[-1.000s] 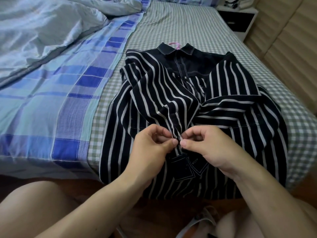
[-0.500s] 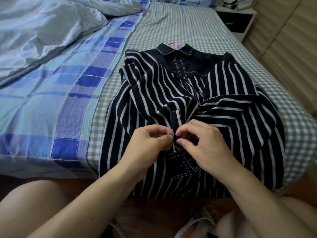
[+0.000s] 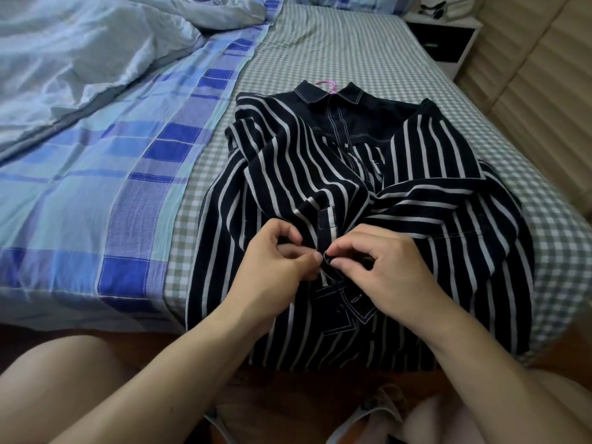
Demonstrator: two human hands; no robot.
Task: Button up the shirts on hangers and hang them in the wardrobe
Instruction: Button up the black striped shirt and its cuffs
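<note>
While the striped shirt point(image 3: 358, 219) lies front-up on the near right part of the bed point(image 3: 336, 49), collar toward the far end and hem hanging over the near edge, your two hands meet at its placket, low on the front. Your left hand point(image 3: 282, 270) pinches the fabric edge between thumb and curled fingers; your right hand point(image 3: 387, 267) pinches the facing edge, thumb and forefinger closed on a small dark spot that could be a button, though it is too small to tell. Fingertips of both hands almost touch. Just a pink hook of the hanger point(image 3: 328, 84) shows above the collar; the rest is hidden inside the shirt. Both sleeves are folded across the chest, covering the upper placket.

To the left of the shirt you have a blue plaid sheet point(image 3: 134, 174), and farther left a rumpled pale duvet point(image 3: 80, 59). Bare checked bedding stretches beyond the collar. On the right the shirt reaches close to the bed's edge, with a slatted beige wall point(image 3: 538, 78) beside it. A nightstand point(image 3: 448, 36) sits at the far right, partly cut off.
</note>
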